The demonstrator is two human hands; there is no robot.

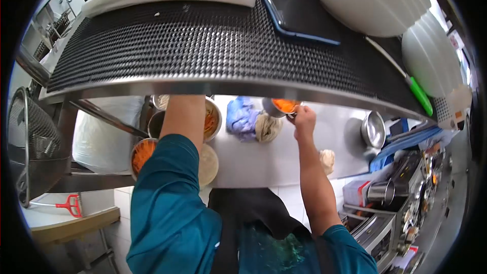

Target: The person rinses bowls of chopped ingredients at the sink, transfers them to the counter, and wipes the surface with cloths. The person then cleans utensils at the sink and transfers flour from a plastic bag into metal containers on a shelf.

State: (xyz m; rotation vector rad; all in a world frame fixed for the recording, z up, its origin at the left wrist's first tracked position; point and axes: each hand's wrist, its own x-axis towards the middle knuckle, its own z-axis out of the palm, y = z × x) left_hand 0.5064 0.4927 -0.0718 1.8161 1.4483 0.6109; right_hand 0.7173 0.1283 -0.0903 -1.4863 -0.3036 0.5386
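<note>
The right hand (304, 121), fingers curled closed, grips a small pan (269, 108) at its right side; the pan sits just left of this hand, dull grey, with bright orange shreds (286, 105) inside. Close above the hand runs the metal edge of a shelf (203, 35). Bare worktop (339, 129) opens rightward toward a steel bowl (374, 130). The shelf hides the left hand; its state cannot be told.

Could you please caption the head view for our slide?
The right hand grips a container of orange food below a shelf.
</note>
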